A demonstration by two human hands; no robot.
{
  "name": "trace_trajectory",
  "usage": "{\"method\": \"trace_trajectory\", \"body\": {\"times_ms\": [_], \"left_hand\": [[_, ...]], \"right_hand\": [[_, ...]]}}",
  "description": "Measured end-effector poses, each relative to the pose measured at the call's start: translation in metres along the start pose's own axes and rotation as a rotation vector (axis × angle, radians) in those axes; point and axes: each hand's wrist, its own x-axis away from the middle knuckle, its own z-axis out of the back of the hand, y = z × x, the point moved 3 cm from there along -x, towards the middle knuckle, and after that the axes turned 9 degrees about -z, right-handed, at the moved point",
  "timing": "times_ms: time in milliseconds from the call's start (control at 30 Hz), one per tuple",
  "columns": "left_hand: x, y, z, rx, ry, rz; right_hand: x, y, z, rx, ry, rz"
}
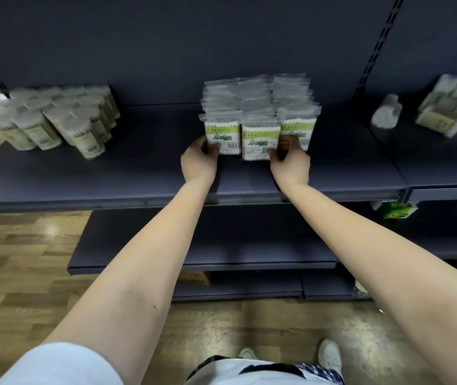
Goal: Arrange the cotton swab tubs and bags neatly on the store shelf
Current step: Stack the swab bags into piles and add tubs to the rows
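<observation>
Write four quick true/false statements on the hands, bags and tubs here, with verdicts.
1. The bags stand in three rows on the shelf. True.
2. The left hand holds a tub. False: it grips the left front bag; the tubs stand apart, further left.
3. The right hand grips the middle front bag. True.
4. The tubs sit on the lower shelf. False: they share the bags' shelf.

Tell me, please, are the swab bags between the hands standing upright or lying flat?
Upright: the bags stand in three rows on the shelf, labels facing forward, clear tops up.
</observation>
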Motion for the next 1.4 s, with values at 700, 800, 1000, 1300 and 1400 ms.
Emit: {"method": "trace_trajectory", "body": {"times_ms": [700, 800, 1000, 1300, 1400], "left_hand": [[0.05, 0.064, -0.013, 0.373, 0.11, -0.346], [0.059, 0.115, -0.04, 0.373, -0.051, -0.467], [0.078, 0.158, -0.111, 0.449, -0.208, -0.446], [0.099, 0.225, -0.225, 0.436, -0.426, -0.486], [0.101, 0.25, -0.258, 0.429, -0.455, -0.507]], "right_hand": [[-0.007, 0.0, 0.032, -0.245, 0.116, 0.06], [-0.02, 0.005, 0.064, -0.269, 0.173, 0.056], [-0.048, 0.062, 0.154, -0.151, 0.311, 0.026], [-0.083, 0.147, 0.287, -0.042, 0.465, -0.038], [-0.101, 0.165, 0.313, -0.027, 0.472, -0.046]]}}
